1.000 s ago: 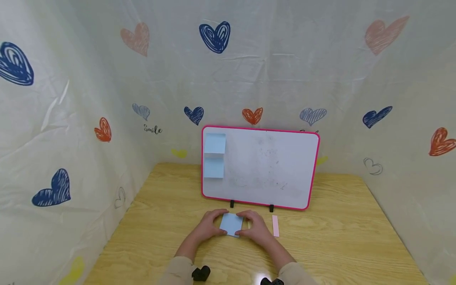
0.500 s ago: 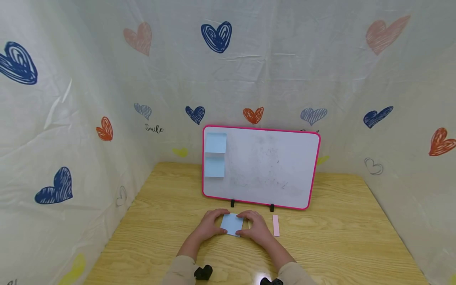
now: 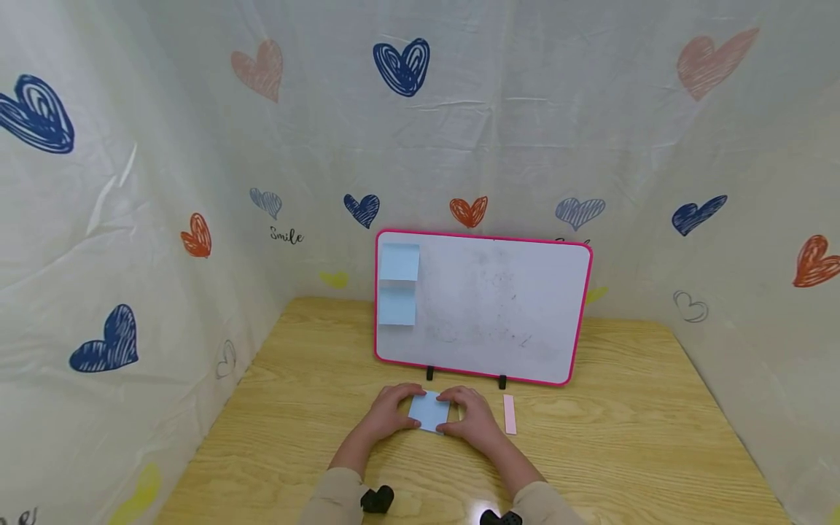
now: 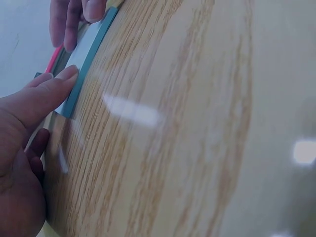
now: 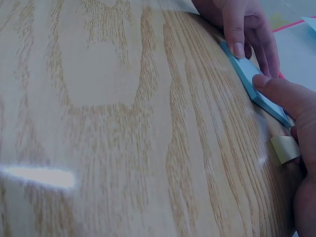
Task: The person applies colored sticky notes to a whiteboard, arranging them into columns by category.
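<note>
A pad of light blue sticky notes lies on the wooden table in front of the whiteboard. My left hand holds its left side, thumb at the near corner and forefinger at the far one. On the right side my right hand grips it in the same way. Both thumbs press on the pad's near edge in the right wrist view, where the pad shows its thickness. A small pale yellow strip sits under the right hand, partly hidden by it.
A pink-framed whiteboard leans on black stand feet behind the hands. Two blue sticky notes, an upper one and a lower one, hang at its left. A pink strip lies right of the right hand.
The head view has drifted very slightly, shifting everything a little to the right. Both hands keep their hold on the sticky note pad, which stays in place.
</note>
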{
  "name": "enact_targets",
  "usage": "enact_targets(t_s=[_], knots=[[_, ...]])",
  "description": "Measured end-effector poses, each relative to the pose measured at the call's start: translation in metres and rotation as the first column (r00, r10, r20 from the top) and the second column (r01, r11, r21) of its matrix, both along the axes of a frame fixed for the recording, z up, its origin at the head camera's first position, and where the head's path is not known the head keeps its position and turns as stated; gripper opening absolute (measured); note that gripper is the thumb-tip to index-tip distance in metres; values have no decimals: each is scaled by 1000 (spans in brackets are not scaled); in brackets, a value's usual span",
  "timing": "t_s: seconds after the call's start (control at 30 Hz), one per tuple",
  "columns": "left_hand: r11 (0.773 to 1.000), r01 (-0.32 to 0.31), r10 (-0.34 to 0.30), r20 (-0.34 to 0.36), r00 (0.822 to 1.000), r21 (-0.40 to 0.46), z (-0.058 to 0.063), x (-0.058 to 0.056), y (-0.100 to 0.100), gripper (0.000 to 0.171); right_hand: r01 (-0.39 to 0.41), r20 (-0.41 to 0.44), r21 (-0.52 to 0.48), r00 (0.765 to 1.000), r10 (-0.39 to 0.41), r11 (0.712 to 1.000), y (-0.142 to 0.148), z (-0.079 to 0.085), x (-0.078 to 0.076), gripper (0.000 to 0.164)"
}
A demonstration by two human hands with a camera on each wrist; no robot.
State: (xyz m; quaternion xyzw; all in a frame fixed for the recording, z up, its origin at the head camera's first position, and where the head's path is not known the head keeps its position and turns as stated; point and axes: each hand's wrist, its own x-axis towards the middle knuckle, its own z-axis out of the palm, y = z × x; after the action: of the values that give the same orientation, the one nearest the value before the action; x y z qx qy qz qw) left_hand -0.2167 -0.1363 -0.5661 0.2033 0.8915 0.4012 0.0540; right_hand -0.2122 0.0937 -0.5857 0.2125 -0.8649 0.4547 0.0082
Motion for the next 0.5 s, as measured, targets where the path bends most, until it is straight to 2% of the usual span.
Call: enact_targets(t_s=[0.27,0.5], knots=[[1000,-3,3,-2,1000,-16,0,-1,1,49,-28,-56,83,998,33,996,0,0,1,52],[1000,-14,14,22,1000,-18,1,0,0,55,-41,-46,72,998,44,997,1,0,1,51]])
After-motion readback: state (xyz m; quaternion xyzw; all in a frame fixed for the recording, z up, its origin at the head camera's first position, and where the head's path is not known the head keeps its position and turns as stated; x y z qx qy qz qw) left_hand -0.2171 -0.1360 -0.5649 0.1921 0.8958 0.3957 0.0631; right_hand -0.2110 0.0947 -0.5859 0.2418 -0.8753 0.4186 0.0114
